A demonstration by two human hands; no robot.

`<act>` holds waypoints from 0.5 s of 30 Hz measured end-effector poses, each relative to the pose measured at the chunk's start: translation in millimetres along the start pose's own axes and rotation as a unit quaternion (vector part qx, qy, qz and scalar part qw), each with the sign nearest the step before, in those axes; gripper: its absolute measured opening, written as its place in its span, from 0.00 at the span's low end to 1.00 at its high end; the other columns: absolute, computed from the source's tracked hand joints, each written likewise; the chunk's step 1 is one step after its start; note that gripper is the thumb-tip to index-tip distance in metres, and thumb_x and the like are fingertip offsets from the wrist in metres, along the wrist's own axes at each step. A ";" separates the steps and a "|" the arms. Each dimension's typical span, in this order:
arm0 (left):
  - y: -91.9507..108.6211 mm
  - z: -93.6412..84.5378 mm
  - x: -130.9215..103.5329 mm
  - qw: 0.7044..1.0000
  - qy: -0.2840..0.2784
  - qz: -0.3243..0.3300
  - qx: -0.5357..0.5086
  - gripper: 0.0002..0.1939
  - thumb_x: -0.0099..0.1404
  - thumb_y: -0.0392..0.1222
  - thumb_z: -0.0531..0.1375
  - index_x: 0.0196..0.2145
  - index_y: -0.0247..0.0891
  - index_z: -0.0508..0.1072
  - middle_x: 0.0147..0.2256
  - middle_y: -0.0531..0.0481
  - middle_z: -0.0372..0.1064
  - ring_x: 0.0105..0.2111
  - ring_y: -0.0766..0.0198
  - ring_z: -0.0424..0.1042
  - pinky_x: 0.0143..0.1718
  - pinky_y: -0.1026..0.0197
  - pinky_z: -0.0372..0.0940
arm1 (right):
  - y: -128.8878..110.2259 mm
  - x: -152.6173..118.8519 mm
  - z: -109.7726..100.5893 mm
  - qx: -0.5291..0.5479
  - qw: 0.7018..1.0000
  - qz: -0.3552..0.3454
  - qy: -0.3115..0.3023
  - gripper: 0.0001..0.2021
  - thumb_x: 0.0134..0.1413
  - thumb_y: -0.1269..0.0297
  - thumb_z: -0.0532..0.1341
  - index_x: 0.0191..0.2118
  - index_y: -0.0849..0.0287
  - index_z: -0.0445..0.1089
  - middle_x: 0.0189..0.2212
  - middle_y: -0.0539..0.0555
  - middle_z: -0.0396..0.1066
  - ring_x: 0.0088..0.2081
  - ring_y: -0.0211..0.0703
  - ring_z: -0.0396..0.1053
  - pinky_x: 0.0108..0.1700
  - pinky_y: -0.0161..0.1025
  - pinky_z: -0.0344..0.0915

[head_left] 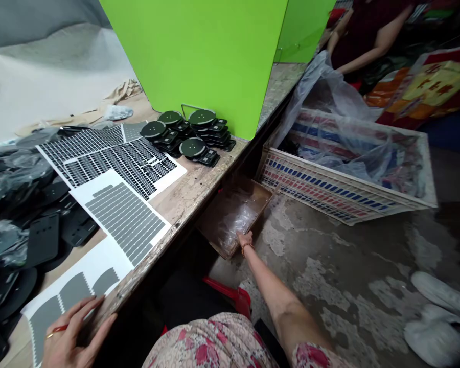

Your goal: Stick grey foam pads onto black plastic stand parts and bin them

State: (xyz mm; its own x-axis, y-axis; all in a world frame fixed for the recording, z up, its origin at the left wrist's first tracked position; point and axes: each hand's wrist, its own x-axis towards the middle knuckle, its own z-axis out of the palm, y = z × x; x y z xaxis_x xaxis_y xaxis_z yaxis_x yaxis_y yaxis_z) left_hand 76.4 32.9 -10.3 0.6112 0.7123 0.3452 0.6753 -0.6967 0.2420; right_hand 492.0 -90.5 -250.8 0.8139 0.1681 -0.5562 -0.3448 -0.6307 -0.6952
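My left hand [74, 332] rests with fingers apart on the table's near edge, over a white sheet with grey curved stickers [74, 294]. Down at the right, my right hand [245, 240] is at the near rim of a brown cardboard box [258, 207] lined with clear plastic, below the table edge. Its fingers seem bent over the rim, though the grip is small in view. Sheets of grey and black stickers [124, 214] lie on the table. Stacks of black round-headed parts [202, 116] stand beyond them.
A green panel [203, 56] rises from the table. Black parts in plastic [42, 237] are heaped at the left. A white crate [329, 189] with plastic bags stands right, on the floor. A red stool [242, 301] is below me. Another person's arms [371, 51] show at top right.
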 end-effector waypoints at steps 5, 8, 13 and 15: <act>-2.9 0.5 -0.9 0.999 -0.009 0.034 0.002 0.21 0.58 0.60 0.55 0.43 0.45 0.66 0.40 0.44 0.67 0.36 0.51 0.71 0.41 0.48 0.63 | 26.9 -42.7 25.1 -0.012 0.999 0.033 -0.034 0.15 0.60 0.62 0.57 0.51 0.60 0.64 0.48 0.57 0.66 0.44 0.44 0.68 0.45 0.47 0.68; 1.1 -0.8 -0.2 0.999 0.007 0.043 0.022 0.22 0.58 0.61 0.54 0.43 0.44 0.66 0.40 0.43 0.69 0.38 0.48 0.71 0.43 0.45 0.61 | 17.0 -39.4 34.0 -0.016 0.998 0.033 -0.058 0.15 0.59 0.62 0.57 0.51 0.61 0.64 0.48 0.57 0.66 0.44 0.44 0.68 0.45 0.47 0.68; 8.1 -2.7 2.2 0.999 0.014 0.047 0.013 0.22 0.59 0.62 0.54 0.42 0.44 0.67 0.39 0.44 0.69 0.37 0.51 0.71 0.41 0.48 0.62 | 6.7 -27.8 24.6 -0.009 0.996 0.032 -0.085 0.16 0.59 0.61 0.57 0.51 0.61 0.64 0.47 0.57 0.66 0.44 0.44 0.68 0.44 0.47 0.68; 8.3 -3.0 2.5 0.998 0.016 0.055 0.010 0.21 0.59 0.61 0.54 0.42 0.43 0.67 0.40 0.44 0.69 0.36 0.51 0.71 0.41 0.50 0.62 | 11.3 -31.2 18.2 0.003 0.995 0.026 -0.093 0.16 0.59 0.61 0.57 0.51 0.61 0.63 0.47 0.57 0.66 0.44 0.44 0.68 0.44 0.47 0.68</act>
State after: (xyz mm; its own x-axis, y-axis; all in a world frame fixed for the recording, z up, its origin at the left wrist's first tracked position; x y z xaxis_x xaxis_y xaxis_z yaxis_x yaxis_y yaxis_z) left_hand 82.3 28.7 -4.7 0.6683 0.6282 0.3984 0.6132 -0.7684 0.1831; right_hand 454.2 -89.1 -249.6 0.6940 0.2738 -0.6659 -0.3867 -0.6384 -0.6655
